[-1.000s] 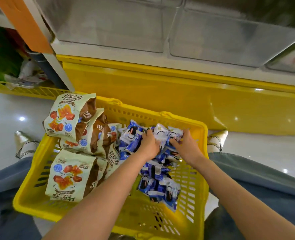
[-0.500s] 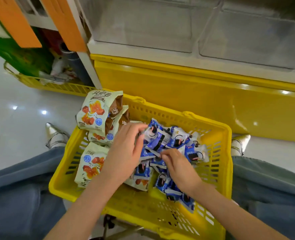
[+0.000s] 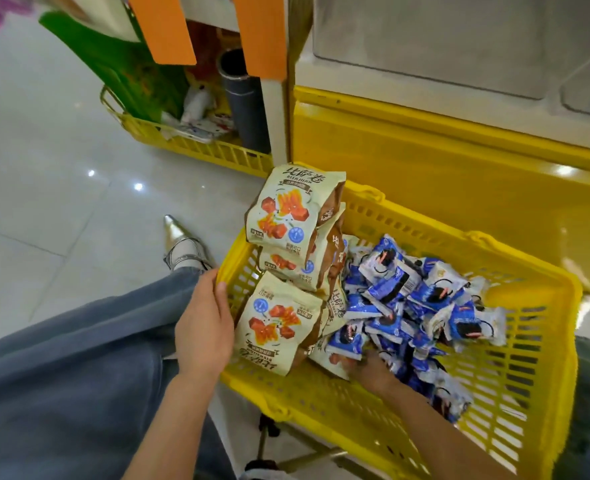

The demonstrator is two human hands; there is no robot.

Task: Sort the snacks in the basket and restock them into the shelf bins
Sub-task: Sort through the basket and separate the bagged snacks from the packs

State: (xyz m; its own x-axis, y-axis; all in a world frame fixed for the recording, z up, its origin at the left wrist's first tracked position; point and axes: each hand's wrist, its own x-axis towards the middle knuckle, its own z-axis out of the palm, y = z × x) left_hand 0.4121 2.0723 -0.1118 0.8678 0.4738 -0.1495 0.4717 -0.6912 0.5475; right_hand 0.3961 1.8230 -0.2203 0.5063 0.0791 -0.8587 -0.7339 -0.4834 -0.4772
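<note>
While the snacks are being sorted in the basket point(image 3: 536, 341), the two kinds already lie mostly apart, so I judge the sorting step nearly done and the restocking not yet begun. The left grip point(image 3: 203, 327) is closed on the basket's left rim, thumb inside the wall and fingers outside, apparently to steady it. Just right of that grip lie the cream bags point(image 3: 279, 323), stacked along the basket's left side, with the topmost leaning over the far rim. The right grip point(image 3: 368, 370) is pushed in low under the blue packets point(image 3: 390, 282) (a loose heap filling the basket's right half). Its fingers are hidden beneath a packet, so I cannot tell whether it holds anything or lies flat. The shelf bins point(image 3: 425, 46) stand well beyond and above both grips, behind the yellow shelf front point(image 3: 425, 161).

The next move probably calls for the right grip to gather a handful of one kind only, closing firmly because the small glossy packets look likely to slide. It would then lift them over the far rim toward a bin.
</note>
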